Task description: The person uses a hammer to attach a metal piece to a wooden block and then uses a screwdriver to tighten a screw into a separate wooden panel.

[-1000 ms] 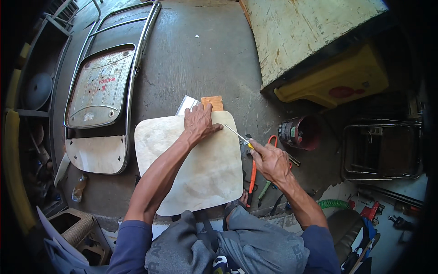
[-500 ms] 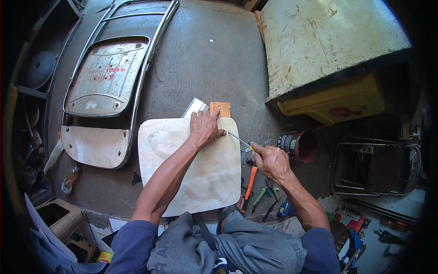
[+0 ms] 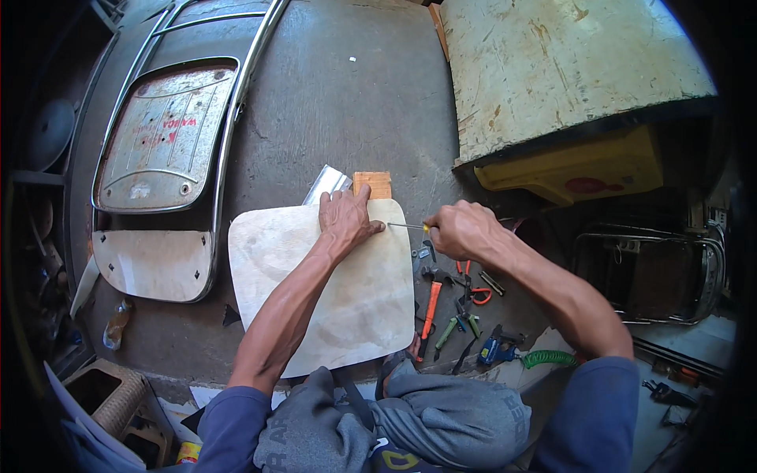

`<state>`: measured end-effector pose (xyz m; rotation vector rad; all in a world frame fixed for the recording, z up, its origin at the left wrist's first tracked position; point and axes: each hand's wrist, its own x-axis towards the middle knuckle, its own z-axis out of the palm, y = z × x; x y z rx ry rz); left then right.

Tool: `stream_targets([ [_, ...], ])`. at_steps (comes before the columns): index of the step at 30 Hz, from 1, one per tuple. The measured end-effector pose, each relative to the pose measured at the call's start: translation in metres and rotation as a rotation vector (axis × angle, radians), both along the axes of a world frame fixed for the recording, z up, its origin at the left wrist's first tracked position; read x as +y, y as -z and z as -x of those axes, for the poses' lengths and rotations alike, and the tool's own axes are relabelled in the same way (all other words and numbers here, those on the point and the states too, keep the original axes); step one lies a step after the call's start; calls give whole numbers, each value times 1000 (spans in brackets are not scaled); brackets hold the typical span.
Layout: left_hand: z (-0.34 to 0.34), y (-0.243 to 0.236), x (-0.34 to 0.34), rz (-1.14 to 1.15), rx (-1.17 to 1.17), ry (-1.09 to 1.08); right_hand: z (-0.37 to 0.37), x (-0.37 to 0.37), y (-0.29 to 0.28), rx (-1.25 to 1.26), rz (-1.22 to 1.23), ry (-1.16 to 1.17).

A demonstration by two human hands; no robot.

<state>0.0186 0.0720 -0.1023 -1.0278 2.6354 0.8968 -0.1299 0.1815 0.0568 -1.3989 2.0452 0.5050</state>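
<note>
A pale plywood board (image 3: pixel 347 299) with rounded corners lies in front of my knees. My left hand (image 3: pixel 347 217) presses on it near the far edge, fingers spread and thumb stretched toward the right corner. One finger reaches onto an orange-brown wood block (image 3: pixel 374 186) that sticks out beyond the edge. My right hand (image 3: pixel 467 230) is closed around the yellow handle of a screwdriver (image 3: pixel 406 226). Its thin shaft points left, with the tip at the board's upper right corner, just beside my left thumb. Whatever is under the tip is too small to make out.
A metal folding chair frame (image 3: pixel 165 142) lies at the left. On the floor to the board's right are an orange-handled hammer (image 3: pixel 430 307), pliers (image 3: pixel 465 272) and a blue air tool (image 3: pixel 497 347) with a green coiled hose (image 3: pixel 548 359). A worn pale table (image 3: pixel 576 71) stands far right.
My right hand and forearm have swung up and outward, leaving the screwdriver shaft nearly level while its tip stays by the corner. The view has shifted slightly. My left hand keeps its place.
</note>
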Motion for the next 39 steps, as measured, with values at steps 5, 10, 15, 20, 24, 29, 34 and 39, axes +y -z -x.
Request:
stream_targets([
  [5, 5, 1, -3, -47, -2, -16, -30, -38, -16, 42, -210, -355],
  [10, 11, 2, -2, -130, 5, -30, -20, -17, -6, 3, -211, -380],
  [15, 12, 5, -2, -109, 74, -47, 7, -22, 10, -220, -194, 459],
  [20, 6, 4, -2, -113, 68, -59, -15, 5, -5, 5, -127, -326],
  [24, 4, -1, -5, -81, 117, -69, -26, 17, 6, 129, -24, -508],
  [29, 8, -5, 3, -46, 138, -83, 1, 17, 3, -497, -309, 1024],
  [34, 8, -26, 15, 15, 206, -66, -9, 64, 34, -129, 179, 144],
  [39, 10, -31, 19, -4, 226, -80, -14, 54, 14, -484, -15, 777],
])
